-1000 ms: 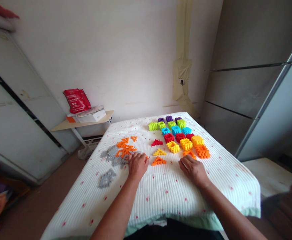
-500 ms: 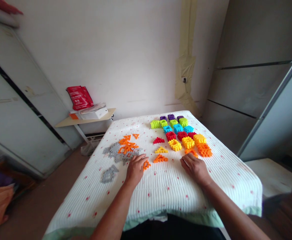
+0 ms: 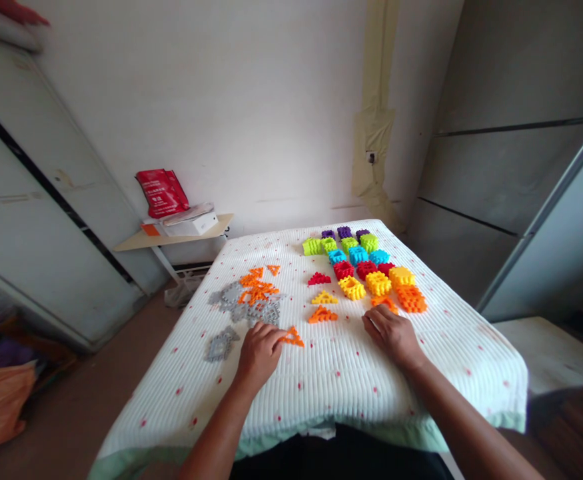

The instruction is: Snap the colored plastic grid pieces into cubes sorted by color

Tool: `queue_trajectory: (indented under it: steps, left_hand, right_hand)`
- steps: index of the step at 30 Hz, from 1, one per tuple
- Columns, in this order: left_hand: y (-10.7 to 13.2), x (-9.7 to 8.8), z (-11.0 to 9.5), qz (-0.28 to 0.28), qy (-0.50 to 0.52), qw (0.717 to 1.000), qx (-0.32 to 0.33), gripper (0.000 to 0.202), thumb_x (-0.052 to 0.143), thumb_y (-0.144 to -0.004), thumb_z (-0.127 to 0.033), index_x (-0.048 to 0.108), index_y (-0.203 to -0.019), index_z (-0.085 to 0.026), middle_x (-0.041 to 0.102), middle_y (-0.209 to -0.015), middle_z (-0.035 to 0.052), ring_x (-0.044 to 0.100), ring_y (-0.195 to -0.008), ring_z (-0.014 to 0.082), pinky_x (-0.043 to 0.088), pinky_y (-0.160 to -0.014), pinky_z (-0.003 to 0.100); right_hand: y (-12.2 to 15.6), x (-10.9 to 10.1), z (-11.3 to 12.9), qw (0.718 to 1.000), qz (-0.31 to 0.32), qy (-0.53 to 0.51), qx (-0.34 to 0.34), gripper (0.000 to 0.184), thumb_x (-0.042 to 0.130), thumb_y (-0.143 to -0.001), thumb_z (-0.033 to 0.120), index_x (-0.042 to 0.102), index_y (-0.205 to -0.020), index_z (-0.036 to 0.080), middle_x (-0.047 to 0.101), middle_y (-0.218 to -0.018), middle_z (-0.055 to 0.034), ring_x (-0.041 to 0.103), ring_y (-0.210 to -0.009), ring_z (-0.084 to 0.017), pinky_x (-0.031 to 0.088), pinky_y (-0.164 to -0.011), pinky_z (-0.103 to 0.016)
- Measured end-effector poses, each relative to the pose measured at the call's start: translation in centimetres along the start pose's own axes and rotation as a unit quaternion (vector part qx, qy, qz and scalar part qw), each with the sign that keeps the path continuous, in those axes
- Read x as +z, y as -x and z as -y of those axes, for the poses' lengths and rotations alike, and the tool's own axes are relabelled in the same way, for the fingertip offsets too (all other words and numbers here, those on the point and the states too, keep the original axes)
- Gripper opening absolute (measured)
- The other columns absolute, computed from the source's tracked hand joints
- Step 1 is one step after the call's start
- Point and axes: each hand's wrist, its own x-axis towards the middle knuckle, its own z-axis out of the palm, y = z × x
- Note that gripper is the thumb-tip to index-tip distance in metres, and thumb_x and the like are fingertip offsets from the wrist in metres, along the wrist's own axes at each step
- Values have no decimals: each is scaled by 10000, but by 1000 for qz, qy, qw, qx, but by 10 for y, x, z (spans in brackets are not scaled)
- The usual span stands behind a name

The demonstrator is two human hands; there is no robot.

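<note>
My left hand is closed on one end of an orange triangular building block, just above or on the white ribbed cover. Left of and beyond that hand lies a pile of grey interlocking blocks, with loose orange triangular blocks on top. My right hand rests with its fingers curled together close to some orange blocks; what its fingers hold, if anything, is hidden. Between the hands lie another orange triangular block, a yellow one and a red one.
Rows of stacked blocks stand at the right: orange, yellow, red, blue, green and purple. A grey block lies apart at left. A side table holds a red bag.
My left hand has drawn back toward me and left, and now grips the orange triangular block by its end. The right hand has stayed in place. The view has shifted slightly.
</note>
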Motion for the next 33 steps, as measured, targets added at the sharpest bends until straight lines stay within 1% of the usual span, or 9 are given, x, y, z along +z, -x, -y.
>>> queue_trajectory:
  steps: [4,9,13,17,19,22,25,28,33]
  left_hand:
    - [8,2,6,-10,67,998,-21,228,513,-733,-89,677,-825,-218,674,-818,27,570,-828,177,459,-795,330]
    - [14,-2,8,-2,127,990,-66,232,513,-705,-74,669,-807,-211,678,-817,19,611,-781,151,502,-716,276]
    - [16,-6,7,-30,135,989,-47,180,530,-707,-86,660,-721,-210,670,-750,7,621,-730,138,506,-692,252]
    - [14,-11,2,-86,153,984,-14,162,526,-742,-108,655,-751,-205,667,-756,11,624,-724,126,507,-681,231]
    - [7,-12,-4,-110,160,981,0,149,525,-763,-126,653,-766,-201,669,-770,20,623,-745,129,506,-702,239]
    - [-10,-8,-15,-124,162,979,13,142,525,-775,-143,653,-766,-203,673,-777,26,618,-767,136,502,-731,260]
    - [-32,2,-25,-115,168,979,24,162,518,-767,-121,657,-759,-204,676,-772,29,613,-761,138,499,-724,265]
    - [-49,13,-29,-109,173,978,49,168,519,-756,-94,653,-742,-196,676,-756,30,606,-758,139,495,-722,267]
    - [-60,26,-30,-88,167,979,73,172,520,-755,-85,645,-725,-199,678,-746,23,600,-758,139,485,-767,289]
  right_hand:
    - [1,1,-1,1000,9,4,0,344,344,-926,237,590,-696,165,559,-664,-29,495,-553,-87,313,-527,-208]
    - [1,1,-1,1000,10,3,1,346,347,-925,237,591,-691,165,557,-662,-28,485,-545,-85,303,-517,-211]
    - [1,1,-1,1000,4,9,5,359,345,-927,236,578,-665,162,536,-643,-20,469,-533,-83,300,-524,-214]
    - [0,0,1,1000,5,7,3,355,346,-928,236,576,-668,163,538,-650,-18,469,-537,-81,299,-527,-214]
    - [-1,0,1,1000,6,3,4,353,348,-928,237,576,-669,162,537,-649,-17,471,-537,-80,301,-527,-212]
    - [-1,-1,2,1000,5,0,5,344,355,-926,237,575,-672,163,539,-646,-16,477,-536,-80,305,-527,-210]
    - [-2,-2,3,1000,4,6,6,344,354,-925,235,572,-667,167,542,-641,-15,483,-531,-79,305,-521,-209]
    - [-2,-2,2,1000,6,10,7,351,347,-928,235,571,-666,167,546,-642,-19,491,-537,-81,312,-525,-207]
    - [-2,-1,2,1000,5,-1,7,325,356,-921,230,585,-700,166,558,-661,-24,496,-540,-79,314,-526,-205]
